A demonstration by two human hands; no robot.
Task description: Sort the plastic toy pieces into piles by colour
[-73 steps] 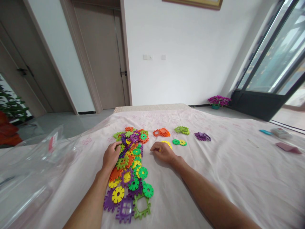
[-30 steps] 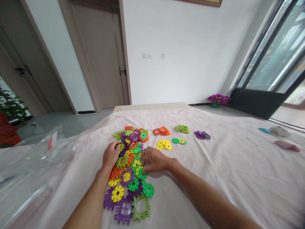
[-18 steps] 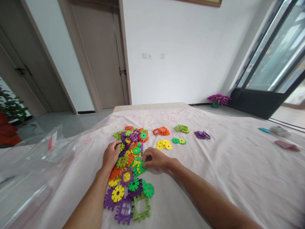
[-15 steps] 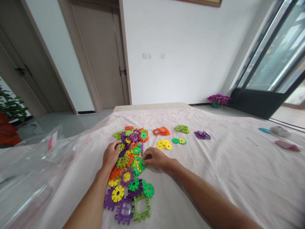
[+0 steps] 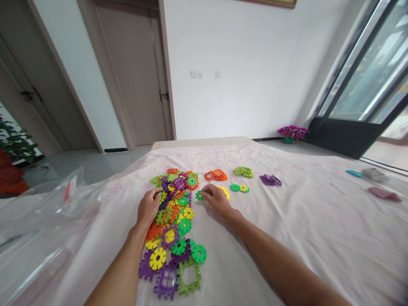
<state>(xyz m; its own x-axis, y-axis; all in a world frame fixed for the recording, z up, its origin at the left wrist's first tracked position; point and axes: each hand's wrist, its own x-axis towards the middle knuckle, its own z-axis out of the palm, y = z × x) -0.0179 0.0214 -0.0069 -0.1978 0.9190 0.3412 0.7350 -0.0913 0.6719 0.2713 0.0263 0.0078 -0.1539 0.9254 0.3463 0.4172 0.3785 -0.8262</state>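
Between the thumb and fingertips of my right hand (image 5: 219,202) is a green notched disc (image 5: 199,195), held over the sheet just right of the heaped toy pieces. Under that hand a group of yellow notched discs (image 5: 225,192) is partly covered. My left hand (image 5: 149,207) rests at the left edge of the mixed pile, its thumb and forefinger apart, nothing seen in it. The pile holds orange, purple and green square pieces, such as a purple window piece (image 5: 166,280) and a light green frame (image 5: 188,275), with a yellow disc (image 5: 157,259) on top near the front.
Beyond my right hand lie separate groups: orange pieces (image 5: 216,174), light green pieces (image 5: 243,171), purple pieces (image 5: 270,180) and green discs (image 5: 235,187) with a yellow one. Clear plastic packaging (image 5: 38,250) covers the left side. A pink item (image 5: 384,194) lies far right.
My right hand has lifted a green disc off the pile and carried it away and to the right, towards the yellow discs. My left hand has stayed in place.
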